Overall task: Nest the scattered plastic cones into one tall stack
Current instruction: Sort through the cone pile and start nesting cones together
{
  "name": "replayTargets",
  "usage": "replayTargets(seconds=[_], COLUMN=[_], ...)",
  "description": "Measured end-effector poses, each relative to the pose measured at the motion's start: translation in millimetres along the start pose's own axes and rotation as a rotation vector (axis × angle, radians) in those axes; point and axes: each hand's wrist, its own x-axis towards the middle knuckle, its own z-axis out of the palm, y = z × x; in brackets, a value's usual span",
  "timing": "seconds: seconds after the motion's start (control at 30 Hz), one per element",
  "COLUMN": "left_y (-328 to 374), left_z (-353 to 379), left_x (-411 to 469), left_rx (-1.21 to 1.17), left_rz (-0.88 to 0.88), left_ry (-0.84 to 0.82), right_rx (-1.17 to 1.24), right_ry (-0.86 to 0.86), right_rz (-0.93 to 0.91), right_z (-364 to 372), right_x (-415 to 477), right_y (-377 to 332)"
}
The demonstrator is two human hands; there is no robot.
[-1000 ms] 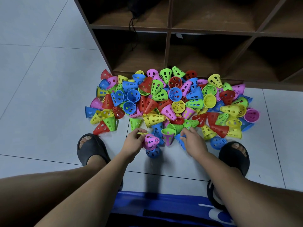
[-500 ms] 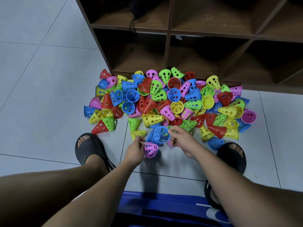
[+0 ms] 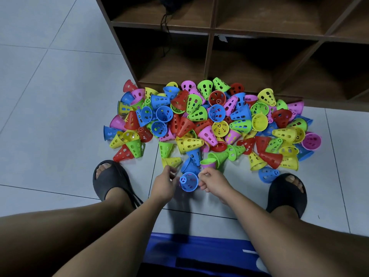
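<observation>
Person crouched over grey tiled floor (image 3: 50, 116), looking down between both knees.

Blue cone (image 3: 189, 181) is held off the floor between the two hands, at the near edge of the pile. Its narrow end points near-left, and a bit of pink shows at its far rim. Its shadow falls on the tile below it.

Left hand (image 3: 165, 184): fingers curled, closed against the blue cone's left side. Right hand (image 3: 213, 181): fingers curled, fingertips pinching the cone's right rim.

Pile of cones (image 3: 209, 124) lies loose across the floor, far of the hands and up against the foot of the wooden shelf unit (image 3: 209, 56). The cones are red, blue, green, yellow and pink, all perforated, most on their sides.

Yellow cone (image 3: 172, 161) lies on its side just far of the left hand.

Black sandals: left sandal (image 3: 111, 180) touches a red cone at the pile's near-left corner; right sandal (image 3: 285, 194) is just beside a lone blue cone.
</observation>
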Motion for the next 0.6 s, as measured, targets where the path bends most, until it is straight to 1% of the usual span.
replayTargets(seconds=[0.1,0.2,0.27,0.33,0.4,0.5,0.6], left_y=[-3,-6,-6,-5,-4,-10,-19], left_z=[-2,-5,-8,-11,-14,-13,-11], left_x=[8,18,23,28,30,33,31], left_rx=[0.011,0.090,0.177,0.293,0.354,0.399,0.405], left_rz=[0.019,0.094,0.152,0.207,0.218,0.191,0.153], left_ry=[0.063,0.133,0.187,0.258,0.278,0.222,0.188], right_rx=[-0.090,-0.196,-0.223,-0.247,-0.311,-0.467,-0.579], right_ry=[0.055,0.230,0.352,0.419,0.390,0.313,0.339], right_rz=[-0.002,-0.057,-0.110,-0.171,-0.217,-0.258,-0.286], right_z=[-2,-9,-15,-19,-22,-23,-23], right_x=[5,14,18,19,20,22,22], right_y=[4,10,12,13,15,19,25])
